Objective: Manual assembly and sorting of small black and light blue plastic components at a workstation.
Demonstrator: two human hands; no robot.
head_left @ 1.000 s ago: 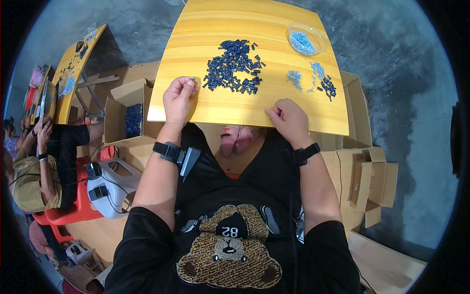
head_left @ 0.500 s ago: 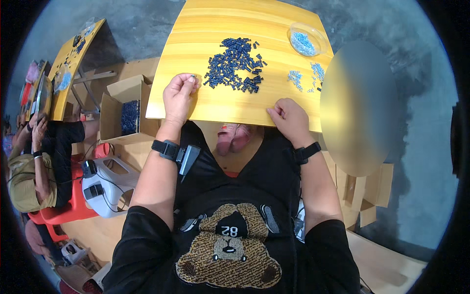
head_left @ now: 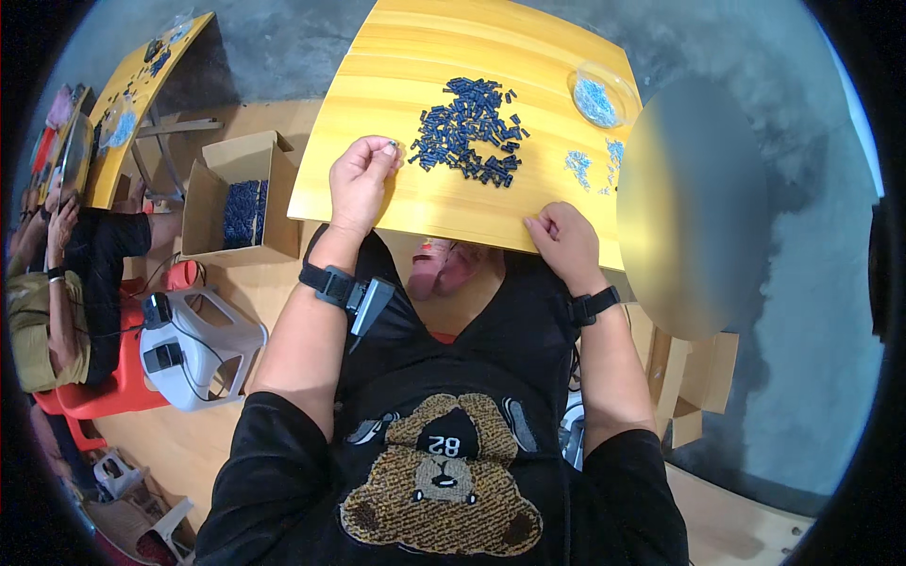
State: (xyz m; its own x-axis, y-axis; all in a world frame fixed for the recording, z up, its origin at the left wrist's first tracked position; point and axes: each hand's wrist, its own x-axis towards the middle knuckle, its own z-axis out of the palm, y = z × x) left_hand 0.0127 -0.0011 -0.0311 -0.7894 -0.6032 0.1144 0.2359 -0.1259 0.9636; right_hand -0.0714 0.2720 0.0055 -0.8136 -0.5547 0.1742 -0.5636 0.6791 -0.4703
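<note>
On the yellow wooden table [head_left: 377, 71] lies a loose pile of small dark cylindrical pieces [head_left: 467, 132]. My left hand [head_left: 359, 184] is just left of the pile, thumb and forefinger pinched on a tiny dark piece [head_left: 393, 144] whose kind is too small to make out. Over the table's near edge, to the right, my right hand [head_left: 568, 236] is closed with its fingers curled in. Whatever it may hold is hidden. Beyond that hand, small silvery pieces [head_left: 578, 168] lie scattered in little groups.
A clear round tub [head_left: 615, 90] of small bluish-silver pieces stands at the far right. Left of the table, an open cardboard box [head_left: 203, 212] holds dark pieces. A white stool [head_left: 203, 354] and another person [head_left: 57, 321] are farther left. A blurred oval covers the table's right side.
The whole view has shifted slightly, so the table and pile appear farther right. Both hands keep nearly the same places and closed grips.
</note>
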